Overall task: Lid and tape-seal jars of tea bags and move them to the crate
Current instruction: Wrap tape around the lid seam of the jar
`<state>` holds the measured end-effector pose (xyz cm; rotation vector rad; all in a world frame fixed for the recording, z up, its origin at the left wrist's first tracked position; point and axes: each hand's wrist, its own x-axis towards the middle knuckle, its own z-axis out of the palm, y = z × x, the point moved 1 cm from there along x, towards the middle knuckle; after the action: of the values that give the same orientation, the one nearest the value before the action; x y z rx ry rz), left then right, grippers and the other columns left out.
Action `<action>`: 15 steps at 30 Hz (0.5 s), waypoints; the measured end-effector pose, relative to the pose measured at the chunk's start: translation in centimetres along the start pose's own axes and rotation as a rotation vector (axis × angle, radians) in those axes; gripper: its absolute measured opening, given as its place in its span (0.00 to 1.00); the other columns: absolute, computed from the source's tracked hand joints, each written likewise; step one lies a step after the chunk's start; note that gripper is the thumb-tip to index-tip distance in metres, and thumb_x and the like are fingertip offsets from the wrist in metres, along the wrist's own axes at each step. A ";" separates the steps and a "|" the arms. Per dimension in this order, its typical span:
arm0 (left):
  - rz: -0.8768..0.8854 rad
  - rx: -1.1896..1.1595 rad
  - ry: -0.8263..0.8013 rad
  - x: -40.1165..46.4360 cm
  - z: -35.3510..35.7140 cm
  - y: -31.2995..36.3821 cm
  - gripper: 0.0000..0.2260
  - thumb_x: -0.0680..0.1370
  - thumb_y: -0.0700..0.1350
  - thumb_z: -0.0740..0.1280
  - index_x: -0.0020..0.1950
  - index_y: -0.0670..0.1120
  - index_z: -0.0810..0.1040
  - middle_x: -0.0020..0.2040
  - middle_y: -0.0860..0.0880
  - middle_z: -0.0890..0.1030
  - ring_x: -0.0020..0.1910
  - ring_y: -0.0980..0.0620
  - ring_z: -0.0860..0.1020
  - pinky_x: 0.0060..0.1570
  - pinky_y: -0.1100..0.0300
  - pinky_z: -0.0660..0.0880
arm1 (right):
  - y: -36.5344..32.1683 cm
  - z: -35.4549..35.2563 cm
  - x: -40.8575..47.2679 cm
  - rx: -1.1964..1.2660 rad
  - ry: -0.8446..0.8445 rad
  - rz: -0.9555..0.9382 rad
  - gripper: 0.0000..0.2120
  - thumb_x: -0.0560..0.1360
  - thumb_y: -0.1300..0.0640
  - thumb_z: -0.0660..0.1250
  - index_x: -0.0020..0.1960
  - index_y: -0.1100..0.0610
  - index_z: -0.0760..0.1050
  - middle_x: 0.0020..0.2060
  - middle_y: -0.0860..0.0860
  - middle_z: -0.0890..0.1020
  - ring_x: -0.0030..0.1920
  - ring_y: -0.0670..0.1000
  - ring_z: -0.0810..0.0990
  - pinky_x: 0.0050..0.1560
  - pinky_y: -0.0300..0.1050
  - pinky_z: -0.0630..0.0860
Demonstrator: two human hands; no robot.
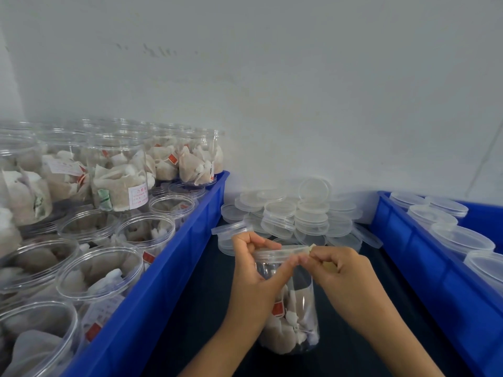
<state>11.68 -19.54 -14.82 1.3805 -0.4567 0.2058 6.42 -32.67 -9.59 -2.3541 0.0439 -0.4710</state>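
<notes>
A clear plastic jar (pixel 292 317) of tea bags stands on the dark table between two blue crates, with a clear lid (pixel 283 250) on top. My left hand (pixel 254 278) grips the jar near the lid, thumb pressing the rim. My right hand (pixel 341 270) pinches a strip of pale tape (pixel 311 248) at the lid's right edge. The left blue crate (pixel 174 268) holds several open jars (pixel 103 270) of tea bags. The right blue crate (pixel 424 265) holds several lidded jars (pixel 460 238).
A heap of loose clear lids (pixel 296 213) lies on the table behind the jar, against the white wall. The two crates close in the narrow dark table strip on both sides.
</notes>
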 end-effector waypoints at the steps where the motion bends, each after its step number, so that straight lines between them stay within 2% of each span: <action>1: -0.040 0.025 0.010 0.0 0.1 -0.1 0.28 0.65 0.58 0.79 0.55 0.52 0.67 0.52 0.53 0.77 0.50 0.58 0.79 0.48 0.65 0.77 | 0.0 0.1 -0.1 0.003 0.013 -0.001 0.18 0.78 0.47 0.65 0.33 0.55 0.76 0.22 0.47 0.68 0.24 0.44 0.64 0.28 0.39 0.62; 3: -0.164 0.011 0.004 -0.1 0.2 -0.3 0.30 0.61 0.62 0.75 0.57 0.55 0.67 0.55 0.50 0.77 0.51 0.58 0.80 0.46 0.67 0.76 | 0.1 0.2 -0.2 0.007 0.030 -0.004 0.19 0.78 0.48 0.65 0.32 0.55 0.75 0.20 0.46 0.67 0.23 0.45 0.63 0.27 0.38 0.61; 6: -0.209 -0.054 -0.007 0.0 0.2 -0.4 0.34 0.55 0.63 0.73 0.57 0.54 0.70 0.50 0.51 0.82 0.44 0.61 0.82 0.40 0.71 0.76 | 0.1 0.4 -0.3 -0.020 0.029 -0.009 0.18 0.79 0.47 0.63 0.32 0.54 0.74 0.21 0.46 0.69 0.23 0.44 0.65 0.28 0.39 0.63; 8: -0.187 -0.093 -0.021 0.0 0.0 -0.4 0.32 0.56 0.59 0.74 0.57 0.51 0.72 0.48 0.48 0.84 0.45 0.57 0.83 0.41 0.69 0.76 | 0.2 0.1 -0.3 -0.037 -0.006 -0.019 0.17 0.79 0.47 0.61 0.34 0.53 0.73 0.23 0.45 0.71 0.25 0.44 0.66 0.30 0.41 0.65; 11: -0.173 -0.133 -0.073 0.4 -0.6 -0.6 0.30 0.60 0.52 0.76 0.59 0.47 0.74 0.49 0.47 0.85 0.47 0.53 0.84 0.43 0.67 0.77 | 0.2 -0.6 -0.4 -0.100 -0.086 -0.054 0.14 0.79 0.43 0.57 0.36 0.45 0.71 0.27 0.44 0.73 0.27 0.43 0.68 0.31 0.41 0.66; 15: -0.183 -0.122 -0.150 0.8 -1.0 -0.6 0.31 0.62 0.50 0.79 0.62 0.46 0.74 0.50 0.51 0.85 0.49 0.55 0.84 0.44 0.68 0.77 | 0.0 -1.4 -0.6 -0.348 -0.078 -0.097 0.20 0.79 0.39 0.53 0.32 0.46 0.67 0.31 0.46 0.73 0.32 0.43 0.71 0.33 0.38 0.67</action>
<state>12.81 -18.76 -15.11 1.3139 -0.4571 -0.0749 5.42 -33.50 -8.87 -2.7236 -0.0277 -0.4466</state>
